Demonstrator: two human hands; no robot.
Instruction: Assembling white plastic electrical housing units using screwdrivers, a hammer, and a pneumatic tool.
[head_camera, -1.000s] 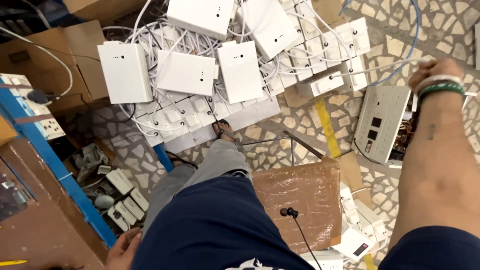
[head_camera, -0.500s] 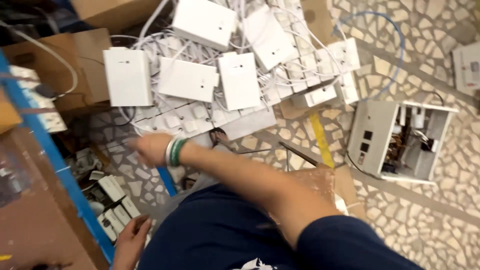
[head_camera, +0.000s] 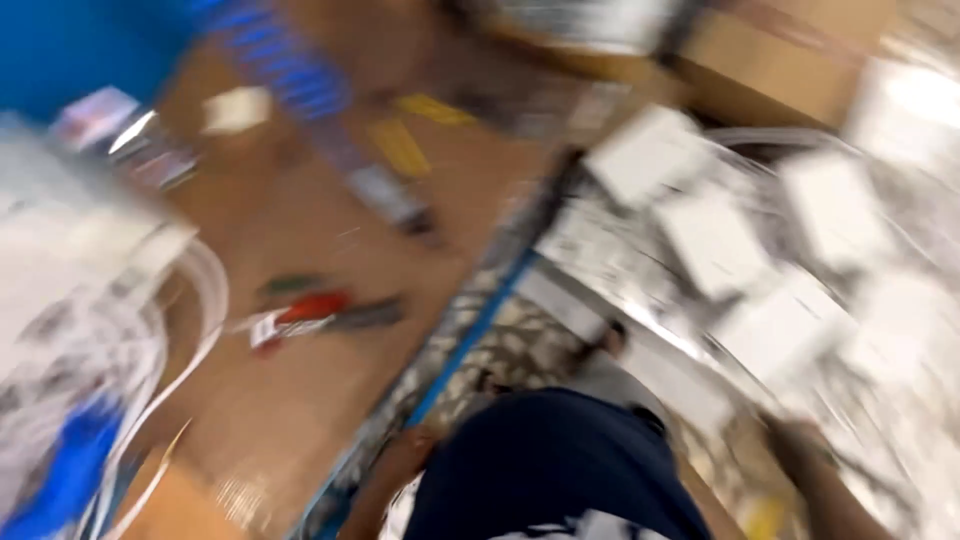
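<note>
Heavy blur. Left hand (head_camera: 405, 455) low by the bench (head_camera: 330, 300) edge, right hand (head_camera: 800, 445) near white boxes (head_camera: 720, 240); grip unreadable on both. Steady the view before reaching.

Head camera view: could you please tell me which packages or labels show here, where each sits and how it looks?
Brown cardboard box: top right, tan, blurred.
White flat rectangular units: scattered right, on the patterned floor.
Small red-and-white labelled item: centre-left on the brown wooden surface.
Yellow rectangular tag: upper middle, same surface.
</note>
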